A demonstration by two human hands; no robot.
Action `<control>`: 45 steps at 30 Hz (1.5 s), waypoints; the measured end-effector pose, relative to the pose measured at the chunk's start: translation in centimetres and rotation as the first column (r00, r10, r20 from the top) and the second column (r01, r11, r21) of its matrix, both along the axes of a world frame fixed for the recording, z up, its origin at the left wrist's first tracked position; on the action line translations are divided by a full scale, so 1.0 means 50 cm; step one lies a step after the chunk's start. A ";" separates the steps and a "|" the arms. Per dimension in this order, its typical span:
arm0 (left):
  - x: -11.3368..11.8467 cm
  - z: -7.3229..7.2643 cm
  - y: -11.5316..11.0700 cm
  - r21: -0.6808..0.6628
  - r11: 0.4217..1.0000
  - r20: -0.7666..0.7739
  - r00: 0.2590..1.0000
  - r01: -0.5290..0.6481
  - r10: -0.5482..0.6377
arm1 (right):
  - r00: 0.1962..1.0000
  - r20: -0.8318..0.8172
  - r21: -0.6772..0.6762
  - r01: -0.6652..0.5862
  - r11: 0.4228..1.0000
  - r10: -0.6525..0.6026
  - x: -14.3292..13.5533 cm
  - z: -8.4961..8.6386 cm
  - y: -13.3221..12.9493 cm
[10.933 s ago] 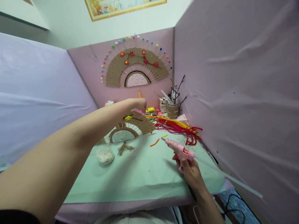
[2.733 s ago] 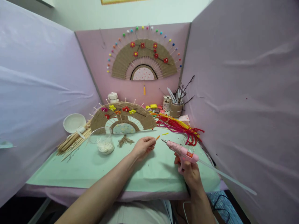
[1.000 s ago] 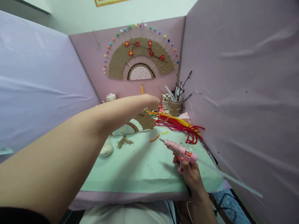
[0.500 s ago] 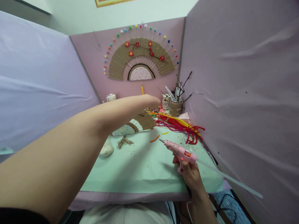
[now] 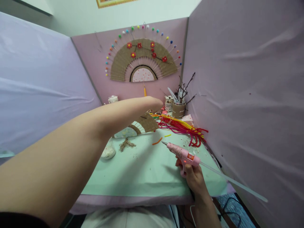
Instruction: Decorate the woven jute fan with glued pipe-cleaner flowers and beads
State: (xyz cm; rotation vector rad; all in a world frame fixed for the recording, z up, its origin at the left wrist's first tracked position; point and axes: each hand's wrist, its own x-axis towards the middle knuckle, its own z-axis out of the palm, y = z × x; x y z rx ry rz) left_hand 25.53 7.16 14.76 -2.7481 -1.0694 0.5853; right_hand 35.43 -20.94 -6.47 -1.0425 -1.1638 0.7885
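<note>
My right hand [image 5: 193, 175] is wrapped round the handle of a pink glue gun [image 5: 182, 154], its nozzle pointing up and left over the table. A long clear glue stick [image 5: 234, 181] sticks out of its back. My left hand [image 5: 155, 103] reaches far forward, its fingers hidden beyond the back of the hand and wrist. Below it lies a brown fan piece [image 5: 149, 123], partly covered by my forearm. Near the nozzle are a short orange piece [image 5: 157, 141] and a short yellow piece [image 5: 167, 135].
Red and yellow pipe cleaners [image 5: 182, 126] lie at the back right, before a brown pot [image 5: 178, 110] with twigs. A glass jar [image 5: 109, 152] and a twine bundle [image 5: 126, 144] stand left. A decorated fan [image 5: 142, 52] hangs on the back panel.
</note>
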 end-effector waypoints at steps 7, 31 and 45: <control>-0.003 0.003 0.001 -0.055 0.996 0.067 0.995 -0.067 0.071 | 1.000 0.005 0.009 0.006 1.000 -0.006 0.001 -0.002 0.002; -0.003 0.031 -0.063 0.078 0.997 -0.195 0.981 -0.002 0.018 | 1.000 -0.022 0.005 -0.016 1.000 0.016 0.001 -0.013 0.002; -0.019 0.029 -0.057 0.080 0.992 0.019 0.996 -0.094 0.092 | 1.000 -0.016 0.004 -0.008 1.000 0.008 0.003 -0.018 0.003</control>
